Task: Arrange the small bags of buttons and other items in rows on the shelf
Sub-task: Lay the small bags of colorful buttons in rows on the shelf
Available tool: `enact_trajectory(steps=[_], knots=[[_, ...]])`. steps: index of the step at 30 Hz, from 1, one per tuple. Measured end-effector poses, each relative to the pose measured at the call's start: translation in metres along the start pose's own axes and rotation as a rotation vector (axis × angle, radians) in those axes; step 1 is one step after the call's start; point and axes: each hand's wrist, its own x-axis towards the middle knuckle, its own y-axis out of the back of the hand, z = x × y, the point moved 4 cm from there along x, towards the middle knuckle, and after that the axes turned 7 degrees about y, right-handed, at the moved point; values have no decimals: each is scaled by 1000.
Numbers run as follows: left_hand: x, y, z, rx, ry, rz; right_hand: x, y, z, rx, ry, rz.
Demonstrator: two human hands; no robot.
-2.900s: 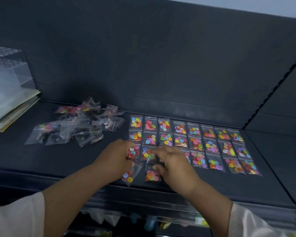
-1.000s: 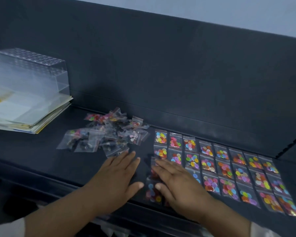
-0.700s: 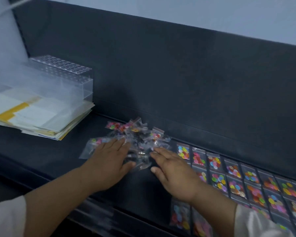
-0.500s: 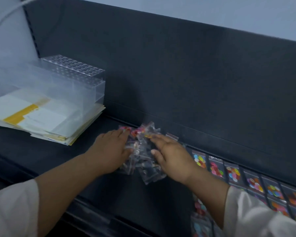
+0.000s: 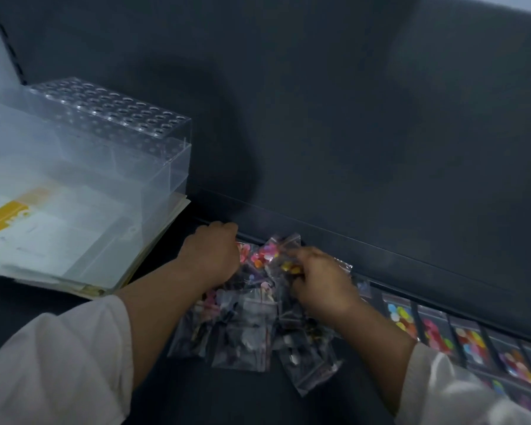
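A heap of loose bags lies at 6 o'clock on the shelf, long axes pointing every way. The right hand seems to pinch button bags at its top; the left hand curls at its 10 o'clock edge, holding what I cannot tell. Rowed bags run toward 4 o'clock, long axes about 11-to-5. Print on the papers is blurred.

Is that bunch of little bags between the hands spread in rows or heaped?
Heaped: the loose bags overlap at odd angles, unlike the neat rows of button bags on the right.
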Motion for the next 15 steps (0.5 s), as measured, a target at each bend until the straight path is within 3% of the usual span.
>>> enact_trajectory(steps=[5, 9, 12, 15], knots=[[17, -12, -6, 93, 9, -75, -1, -3, 6, 33, 39, 159], [13, -12, -7, 106, 36, -38, -5, 0, 7, 151, 20, 227], [5, -8, -10, -6, 58, 11, -10, 6, 9, 289, -65, 256], [-5, 0, -11, -284, 95, 76, -19, 14, 6, 619, -152, 300]])
